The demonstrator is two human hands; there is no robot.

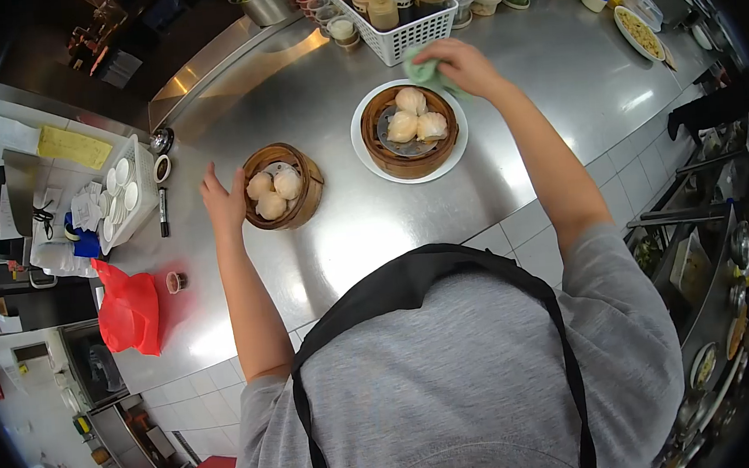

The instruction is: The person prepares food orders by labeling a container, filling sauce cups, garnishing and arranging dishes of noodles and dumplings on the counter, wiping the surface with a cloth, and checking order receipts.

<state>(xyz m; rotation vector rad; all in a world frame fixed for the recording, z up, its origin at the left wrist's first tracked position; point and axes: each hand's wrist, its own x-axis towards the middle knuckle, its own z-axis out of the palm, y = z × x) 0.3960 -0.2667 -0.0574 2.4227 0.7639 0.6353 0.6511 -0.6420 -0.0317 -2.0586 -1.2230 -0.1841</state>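
My left hand (pixel 224 198) is at the left side of a round bamboo steamer (pixel 308 195), fingers stretched out and apart; whether it touches the rim I cannot tell. Several pale dumplings (pixel 287 184) sit in that steamer. To the right, a second bamboo steamer (pixel 413 162) with three dumplings (pixel 402 127) on a perforated liner stands on a white plate (pixel 362 151). Just beyond the plate's upper right edge, my right hand (pixel 458 62) grips a green cloth (pixel 422 72), its fingers curled over it.
A white basket (pixel 416 39) of sauce bottles stands behind the plate. At the left are a red plastic bag (pixel 128 310), a small sauce cup (pixel 176 282), a black marker (pixel 163 212) and a tray of white spoons (pixel 133 200). A food dish (pixel 639 34) lies far right.
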